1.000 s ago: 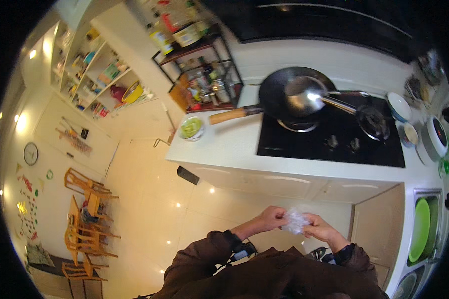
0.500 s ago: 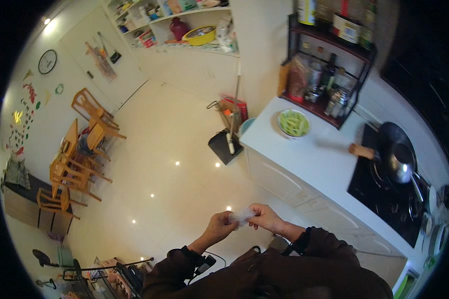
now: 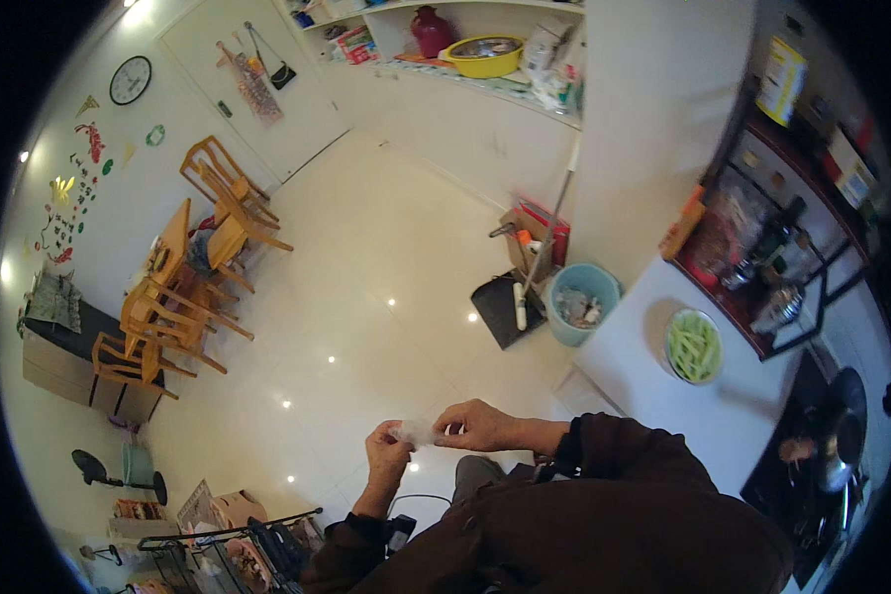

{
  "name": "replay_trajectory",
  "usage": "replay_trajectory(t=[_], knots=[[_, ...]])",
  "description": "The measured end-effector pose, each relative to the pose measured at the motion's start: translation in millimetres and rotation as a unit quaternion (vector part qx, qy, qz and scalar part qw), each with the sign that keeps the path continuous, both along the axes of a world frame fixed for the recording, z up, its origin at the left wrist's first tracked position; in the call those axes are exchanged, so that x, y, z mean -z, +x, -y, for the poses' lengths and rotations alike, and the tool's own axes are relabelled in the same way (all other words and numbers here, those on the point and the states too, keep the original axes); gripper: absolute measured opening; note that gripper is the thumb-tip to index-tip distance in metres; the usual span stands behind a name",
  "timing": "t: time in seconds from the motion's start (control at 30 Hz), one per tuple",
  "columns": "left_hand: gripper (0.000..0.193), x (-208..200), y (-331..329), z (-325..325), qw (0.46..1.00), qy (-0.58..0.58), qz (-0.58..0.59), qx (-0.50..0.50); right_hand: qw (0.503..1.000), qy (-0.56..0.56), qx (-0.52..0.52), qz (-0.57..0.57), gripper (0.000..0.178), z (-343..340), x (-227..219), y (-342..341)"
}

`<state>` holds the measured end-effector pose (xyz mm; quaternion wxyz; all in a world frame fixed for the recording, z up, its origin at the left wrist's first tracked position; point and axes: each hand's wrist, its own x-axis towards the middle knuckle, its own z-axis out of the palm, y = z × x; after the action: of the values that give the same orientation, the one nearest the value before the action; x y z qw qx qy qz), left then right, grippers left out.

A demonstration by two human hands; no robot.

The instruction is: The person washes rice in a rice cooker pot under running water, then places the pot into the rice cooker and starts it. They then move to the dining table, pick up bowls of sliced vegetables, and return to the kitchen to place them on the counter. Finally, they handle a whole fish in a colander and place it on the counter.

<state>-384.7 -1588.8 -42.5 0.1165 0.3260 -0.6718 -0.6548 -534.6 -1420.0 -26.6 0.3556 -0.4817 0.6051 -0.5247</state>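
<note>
Pale, glossy floor (image 3: 366, 247) fills most of the view. White-topped table (image 3: 643, 396) at right; on it, a dark-framed, two-tier rack (image 3: 800, 156) crowded with bottles and jars. Light-brown wooden chairs (image 3: 243, 230) well off to the left. Light-blue round bin (image 3: 567, 332) and black dustpan (image 3: 497, 312) on the floor by the table's corner, taking up the space there. White-rimmed round bowl (image 3: 668, 352) of pale-green cut strips near the rack. Left hand (image 3: 388, 452) and right hand (image 3: 477, 426) above the floor, left of the table; the fingers of both pinch a crumpled piece of clear plastic (image 3: 414, 433) stretched between them (its outline is blurred). Black hob (image 3: 797, 485) and dark pan (image 3: 845, 396) shadowed near the lens rim; bin contents hard to make out; fingertips partly hidden by the plastic.
</note>
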Motion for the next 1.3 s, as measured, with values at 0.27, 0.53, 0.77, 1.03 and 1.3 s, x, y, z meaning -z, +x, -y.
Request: replay_trajectory(t=[0.27,0.53,0.77,1.03,1.3], knots=[[0.022,-1,-99,128,0.972,0.202,0.029,0.113,0.994,0.007,0.067,-0.086,0.018,140,28,-91],[0.051,-20,-173,252,0.937,0.231,0.087,0.246,0.986,0.098,0.111,0.073,0.02,250,45,-161],[0.066,-39,-241,329,0.957,0.216,0.033,0.193,0.916,0.007,0.362,0.173,0.025,234,8,-352],[0.06,-35,-312,456,0.982,0.148,0.04,0.108,0.754,-0.201,0.571,0.253,0.021,156,-38,-592],[0.061,-15,-343,545,0.986,0.14,0.088,0.018,0.702,-0.231,0.659,0.14,0.046,141,-86,-740]])
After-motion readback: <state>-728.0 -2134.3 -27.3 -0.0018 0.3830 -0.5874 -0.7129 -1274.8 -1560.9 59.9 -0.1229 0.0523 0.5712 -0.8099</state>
